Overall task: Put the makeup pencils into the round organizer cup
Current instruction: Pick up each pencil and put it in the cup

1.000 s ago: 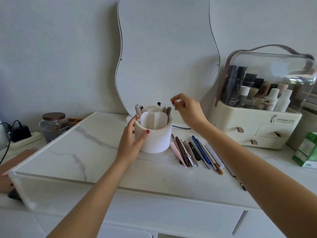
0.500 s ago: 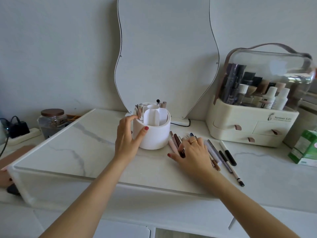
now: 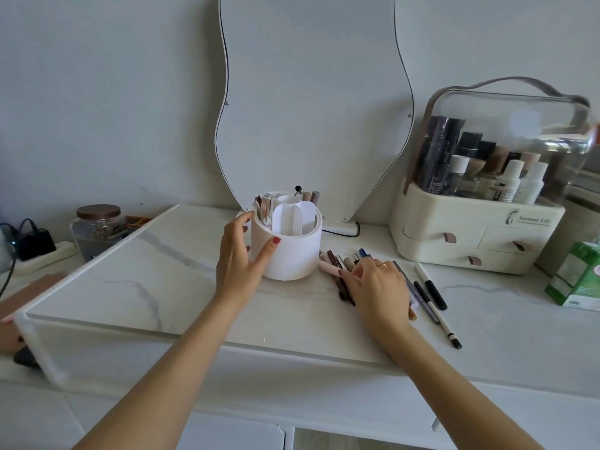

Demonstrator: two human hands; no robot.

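Note:
The round white organizer cup (image 3: 293, 258) stands on the marble top and holds a few pencils and tubes in its divided slots. My left hand (image 3: 237, 261) grips its left side, thumb on the front wall. Just right of the cup, several makeup pencils (image 3: 329, 267) lie side by side. My right hand (image 3: 376, 287) rests over the pile, its fingers curled down onto the pencils and hiding the middle ones. Three more dark and white pencils (image 3: 433, 292) lie to the right of that hand.
A wavy mirror (image 3: 311, 108) leans on the wall behind the cup. A cream cosmetics case (image 3: 480, 235) with drawers stands at the right, and a green box (image 3: 578, 280) beyond it. A glass jar (image 3: 97, 228) and a power strip (image 3: 39, 254) sit at the left.
My right hand came down from above the cup onto the pencil pile, and its fingers have now curled over the pencils. My left hand has stayed on the cup.

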